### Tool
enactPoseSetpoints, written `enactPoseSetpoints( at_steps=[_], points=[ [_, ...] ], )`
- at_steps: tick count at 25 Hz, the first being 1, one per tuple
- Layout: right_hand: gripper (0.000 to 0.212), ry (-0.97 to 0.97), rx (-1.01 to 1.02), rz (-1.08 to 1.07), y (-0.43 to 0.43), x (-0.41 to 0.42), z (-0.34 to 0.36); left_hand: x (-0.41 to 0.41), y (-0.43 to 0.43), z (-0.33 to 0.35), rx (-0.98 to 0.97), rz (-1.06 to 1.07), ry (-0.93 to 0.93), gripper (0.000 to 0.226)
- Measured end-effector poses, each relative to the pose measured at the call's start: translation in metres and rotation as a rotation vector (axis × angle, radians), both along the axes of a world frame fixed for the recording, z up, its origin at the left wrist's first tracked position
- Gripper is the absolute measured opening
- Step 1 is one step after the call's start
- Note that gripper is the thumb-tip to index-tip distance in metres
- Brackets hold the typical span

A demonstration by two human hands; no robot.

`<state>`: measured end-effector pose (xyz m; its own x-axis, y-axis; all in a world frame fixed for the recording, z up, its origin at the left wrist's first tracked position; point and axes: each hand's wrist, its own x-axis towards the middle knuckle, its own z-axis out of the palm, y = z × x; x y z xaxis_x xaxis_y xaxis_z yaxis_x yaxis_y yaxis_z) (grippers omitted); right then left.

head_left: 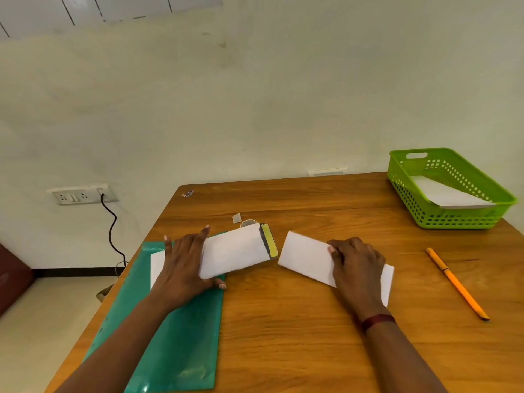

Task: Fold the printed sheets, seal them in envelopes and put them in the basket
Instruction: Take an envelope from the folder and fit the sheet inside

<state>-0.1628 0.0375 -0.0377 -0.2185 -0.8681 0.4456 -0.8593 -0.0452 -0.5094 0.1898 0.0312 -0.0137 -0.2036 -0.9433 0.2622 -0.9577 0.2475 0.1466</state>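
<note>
table (pixel 283 321): wood-grain top, smooth, low sheen.
folder (pixel 181 336) on the table's near left edge: green plastic, glossy, bright glare patches, slightly rippled.
envelope (pixel 235 251): white paper, matt. Its flap has a yellow strip (pixel 269 241), smooth, next to a dark band.
folded sheet (pixel 306 259): white paper, matt, crisp edges.
basket (pixel 459 219) at the far right corner: lime-green plastic, perforated walls, faint shine.
white paper (pixel 448 194) inside it: matt.
pencil (pixel 456 282) near the right edge: orange coat, glossy.
wristband (pixel 378 320): dark red, material unclear.
wall (pixel 255 95): painted, matt, scuffed.
</note>
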Motion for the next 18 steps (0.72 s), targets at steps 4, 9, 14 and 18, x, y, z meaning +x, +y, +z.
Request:
enactPoseSetpoints(
  at_steps=[4, 9, 14, 18],
  points=[
    [0.021, -0.230, -0.148, -0.099, -0.001, -0.005, 0.003, -0.002, 0.000, 0.000, 0.000, -0.023, -0.016, 0.124],
    [0.019, -0.351, -0.268, -0.038, 0.000, -0.002, 0.004, -0.007, 0.000, 0.006, 0.024, -0.044, -0.072, 0.119],
    [0.022, -0.312, -0.264, 0.073, 0.002, 0.003, 0.003, -0.011, 0.002, 0.007, 0.013, -0.059, -0.082, 0.121],
    [0.022, -0.288, -0.241, 0.123, 0.000, 0.001, 0.000, -0.016, 0.001, 0.010, 0.019, -0.062, -0.117, 0.123]
  ],
)
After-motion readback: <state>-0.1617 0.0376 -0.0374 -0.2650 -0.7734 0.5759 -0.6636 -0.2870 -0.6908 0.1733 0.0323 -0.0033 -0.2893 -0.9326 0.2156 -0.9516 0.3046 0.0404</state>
